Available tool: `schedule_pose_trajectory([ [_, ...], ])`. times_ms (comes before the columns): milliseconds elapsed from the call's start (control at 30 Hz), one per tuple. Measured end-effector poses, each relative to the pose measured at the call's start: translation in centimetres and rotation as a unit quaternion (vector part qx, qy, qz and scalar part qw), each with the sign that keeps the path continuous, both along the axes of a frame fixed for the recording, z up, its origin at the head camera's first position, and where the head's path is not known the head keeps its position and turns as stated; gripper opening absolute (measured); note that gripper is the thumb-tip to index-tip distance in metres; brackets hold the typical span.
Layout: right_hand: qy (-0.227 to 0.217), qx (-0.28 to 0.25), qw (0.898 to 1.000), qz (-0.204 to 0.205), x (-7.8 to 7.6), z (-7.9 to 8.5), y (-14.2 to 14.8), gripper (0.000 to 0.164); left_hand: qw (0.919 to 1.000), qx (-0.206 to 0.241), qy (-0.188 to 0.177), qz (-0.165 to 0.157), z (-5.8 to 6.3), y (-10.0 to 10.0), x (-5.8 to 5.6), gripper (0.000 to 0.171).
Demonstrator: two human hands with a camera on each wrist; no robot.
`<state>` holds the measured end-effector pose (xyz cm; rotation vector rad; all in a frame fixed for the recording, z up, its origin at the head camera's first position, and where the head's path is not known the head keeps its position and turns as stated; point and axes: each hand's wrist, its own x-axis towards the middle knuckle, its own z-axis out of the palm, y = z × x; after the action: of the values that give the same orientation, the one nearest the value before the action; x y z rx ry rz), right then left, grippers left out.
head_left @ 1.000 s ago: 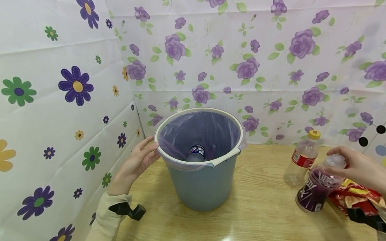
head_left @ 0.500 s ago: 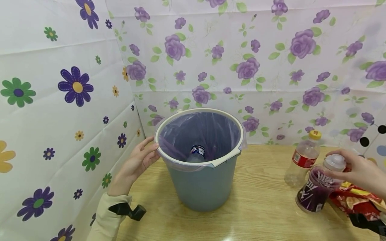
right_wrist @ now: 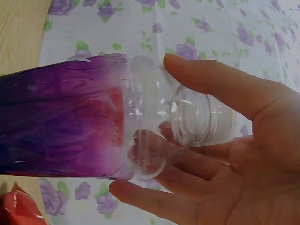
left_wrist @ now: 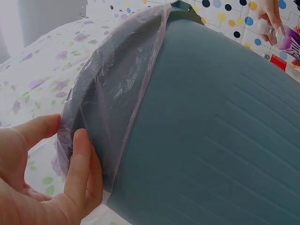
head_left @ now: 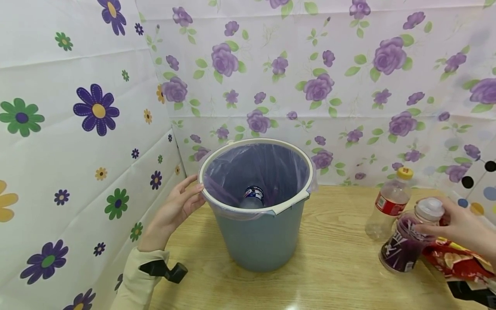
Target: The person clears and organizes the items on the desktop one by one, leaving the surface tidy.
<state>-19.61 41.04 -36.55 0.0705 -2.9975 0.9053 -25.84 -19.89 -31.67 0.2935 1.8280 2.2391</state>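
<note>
On the right of the head view my right hand (head_left: 461, 224) is wrapped round the shoulder of a clear plastic drink bottle (right_wrist: 61, 117) with a purple label. Its thumb lies along one side and the fingers curl behind, just below the white cap (head_left: 430, 209). The bottle's base sits at the table, with no liquid plainly seen. A grey-blue bucket (head_left: 259, 241) with a cream rim and a thin plastic liner (left_wrist: 112, 79) stands mid-table. My left hand (head_left: 176, 209) holds its left rim, thumb and fingertips against the lined edge.
Behind the purple bottle stands a clear bottle (head_left: 391, 204) with a yellow cap and red label. A red snack packet (head_left: 449, 258) lies beside it. Inside the bucket is a bottle with a blue label (head_left: 253, 193). Flowered sheets (head_left: 271, 86) hang behind and left.
My right hand has settled slightly lower on the purple bottle, which has hardly moved. The left hand and bucket stay in place.
</note>
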Motion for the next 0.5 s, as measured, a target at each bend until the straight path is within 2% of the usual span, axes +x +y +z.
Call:
schedule_pose_trajectory([
  [167,-0.027,-0.034,0.999,0.008,-0.2,-0.6,0.2,0.076,1.0000,0.002,-0.003,0.002,0.0,0.0,0.0,0.071],
  [333,-0.015,-0.043,0.999,0.024,-0.4,-1.5,0.4,0.071,1.0000,0.000,-0.003,0.001,0.1,0.0,0.0,0.069],
  [500,-0.046,-0.033,0.998,0.033,-0.6,-2.2,0.6,0.079,1.0000,-0.002,-0.003,0.001,0.1,0.0,0.0,0.071],
])
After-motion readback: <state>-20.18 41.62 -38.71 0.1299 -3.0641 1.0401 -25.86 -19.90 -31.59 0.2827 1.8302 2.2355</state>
